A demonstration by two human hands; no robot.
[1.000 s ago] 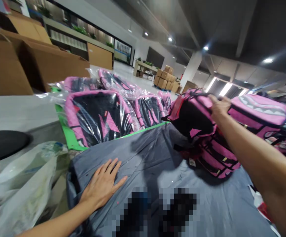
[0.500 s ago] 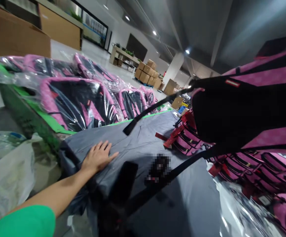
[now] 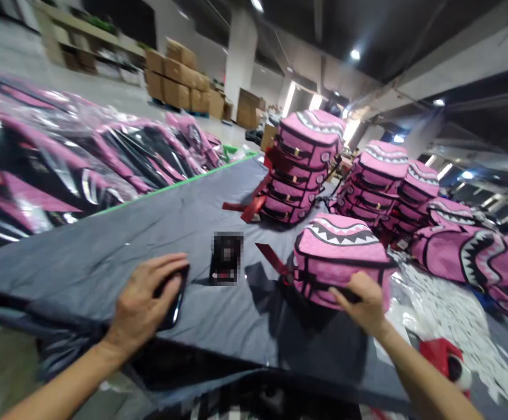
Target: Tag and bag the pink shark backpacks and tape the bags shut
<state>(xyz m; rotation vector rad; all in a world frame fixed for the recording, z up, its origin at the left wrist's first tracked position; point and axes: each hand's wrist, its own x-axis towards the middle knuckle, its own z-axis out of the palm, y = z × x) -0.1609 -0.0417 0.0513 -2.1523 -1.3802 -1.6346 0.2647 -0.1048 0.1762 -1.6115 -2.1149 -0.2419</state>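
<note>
A pink backpack with a shark-teeth print (image 3: 339, 256) lies on the grey cloth-covered table (image 3: 157, 227) in front of me. My right hand (image 3: 361, 303) grips its near lower edge, fingers curled on it. To the left, my left hand (image 3: 146, 300) rests on a black phone-like device (image 3: 173, 297) lying on the cloth, with the fingers bent over its top. A small dark item, blurred out, (image 3: 226, 258) stands between the two hands.
Stacks of the same pink backpacks (image 3: 304, 166) fill the table's far right. Backpacks in clear plastic bags (image 3: 61, 169) lie along the left behind a green edge. Cardboard boxes (image 3: 175, 76) and a pillar stand far back. A red object (image 3: 444, 356) sits by my right forearm.
The backpack held up close before the camera has come down onto the table. My left hand shifted from lying flat on the cloth to covering the black device. The view swung right.
</note>
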